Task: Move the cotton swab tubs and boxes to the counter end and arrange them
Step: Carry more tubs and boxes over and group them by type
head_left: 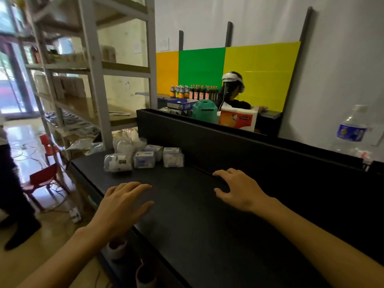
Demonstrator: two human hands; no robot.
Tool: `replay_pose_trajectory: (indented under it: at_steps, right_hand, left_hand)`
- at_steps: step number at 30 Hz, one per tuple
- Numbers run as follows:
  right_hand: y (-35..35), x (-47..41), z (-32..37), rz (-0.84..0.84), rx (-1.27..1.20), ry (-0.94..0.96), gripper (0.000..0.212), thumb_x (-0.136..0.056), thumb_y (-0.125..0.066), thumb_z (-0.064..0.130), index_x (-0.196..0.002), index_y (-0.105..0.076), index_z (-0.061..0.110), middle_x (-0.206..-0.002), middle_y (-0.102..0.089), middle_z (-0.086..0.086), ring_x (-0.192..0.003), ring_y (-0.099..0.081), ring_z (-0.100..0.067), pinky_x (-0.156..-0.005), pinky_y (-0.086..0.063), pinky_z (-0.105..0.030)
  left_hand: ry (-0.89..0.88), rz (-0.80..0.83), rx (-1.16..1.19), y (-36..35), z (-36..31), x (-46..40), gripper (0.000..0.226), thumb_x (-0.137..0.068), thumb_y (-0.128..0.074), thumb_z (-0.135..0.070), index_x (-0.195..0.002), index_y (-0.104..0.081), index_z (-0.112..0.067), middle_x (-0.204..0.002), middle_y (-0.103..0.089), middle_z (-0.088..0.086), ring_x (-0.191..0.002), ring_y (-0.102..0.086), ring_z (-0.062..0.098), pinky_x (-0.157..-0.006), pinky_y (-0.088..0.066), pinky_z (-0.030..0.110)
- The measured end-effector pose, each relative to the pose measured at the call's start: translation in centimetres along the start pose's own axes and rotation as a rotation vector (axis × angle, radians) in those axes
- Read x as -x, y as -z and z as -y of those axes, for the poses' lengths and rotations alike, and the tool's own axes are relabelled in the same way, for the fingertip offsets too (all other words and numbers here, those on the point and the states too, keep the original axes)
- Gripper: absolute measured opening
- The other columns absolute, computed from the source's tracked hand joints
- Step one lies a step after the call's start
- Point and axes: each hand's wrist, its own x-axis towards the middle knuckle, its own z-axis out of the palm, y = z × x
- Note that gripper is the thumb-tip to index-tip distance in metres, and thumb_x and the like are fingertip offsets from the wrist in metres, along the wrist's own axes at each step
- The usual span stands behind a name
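Black counter [207,225] runs from the camera twd a grey shelf rack [97,80] at its far end; a raised black back wall [239,150] lines the counter's right side. Left hand [122,204] hovers over the counter's near-left edge, palm down, fingers spread and loose, gripping nothing. Right hand [239,190] is further in, beside the back wall, fingers curled slightly w/ tips on or just above the counter surface, also empty.

Cotton swab packs sit grouped at the counter's far end, well apart from both hands: a round tub on its side [118,162] at front-left, a small box [144,159] just beside it, another box [173,157] nearest the back wall, and a third box [154,151] behind those two. More clear tubs [126,142] are stacked behind, close to the rack; count can't be told, too blurred.

On top of the back wall, far right, stands a clear water bottle [351,132] w/ blue label. Beyond the wall a person in a white headset [232,79] sits before yellow and green panels [228,69]. Red chair [44,179] on the floor left of the counter.
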Motion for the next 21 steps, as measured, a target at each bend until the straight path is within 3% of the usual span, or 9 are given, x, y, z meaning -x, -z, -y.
replay_pose_trajectory:
  at_steps: [7, 12, 17, 21]
  right_hand:
    - [-3.1, -8.0, 2.7, 0.038, -0.031, 0.052, 0.054, -0.091, -0.056, 0.043, -0.14, -0.037, 0.033, -0.129, -0.049, 0.0, -0.113, -0.051, -0.016, -0.087, -0.047, -0.027]
    - [-5.0, -12.2, 5.1, 0.034, -0.023, 0.021, 0.054, -0.09, -0.057, 0.043, -0.139, -0.039, 0.032, -0.125, -0.051, 0.001, -0.107, -0.052, -0.014, -0.083, -0.046, -0.025]
    - [-6.5, -14.8, 7.1, 0.027, 0.017, -0.097, 0.053, -0.091, -0.057, 0.042, -0.14, -0.039, 0.031, -0.125, -0.051, 0.001, -0.108, -0.053, -0.014, -0.084, -0.048, -0.026]
    - [-7.0, -16.9, 9.7, 0.01, 0.009, -0.213, 0.053, -0.09, -0.058, 0.04, -0.139, -0.04, 0.032, -0.124, -0.051, 0.001, -0.106, -0.053, -0.015, -0.084, -0.05, -0.029]
  left_hand:
    - [0.106, -0.042, -0.005, -0.4, 7.5, -3.5, 0.072, -0.075, -0.026, -0.071, -0.128, -0.052, -0.031, -0.132, -0.055, 0.0, -0.121, -0.051, 0.024, -0.098, -0.038, 0.043]
    - [0.144, -0.038, 0.03, -1.7, 13.1, -5.7, 0.062, -0.079, -0.048, -0.061, -0.132, -0.048, -0.029, -0.136, -0.051, 0.003, -0.123, -0.049, 0.025, -0.1, -0.037, 0.045]
    - [0.093, -0.029, 0.073, -2.3, 18.8, -9.2, 0.063, -0.082, -0.061, -0.05, -0.139, -0.04, -0.029, -0.143, -0.04, 0.003, -0.129, -0.039, 0.025, -0.106, -0.031, 0.045]
    - [0.007, 0.073, 0.102, -2.9, 22.1, -12.7, 0.074, -0.08, -0.057, -0.06, -0.143, -0.025, -0.037, -0.148, -0.029, -0.002, -0.133, -0.03, 0.021, -0.109, -0.026, 0.042]
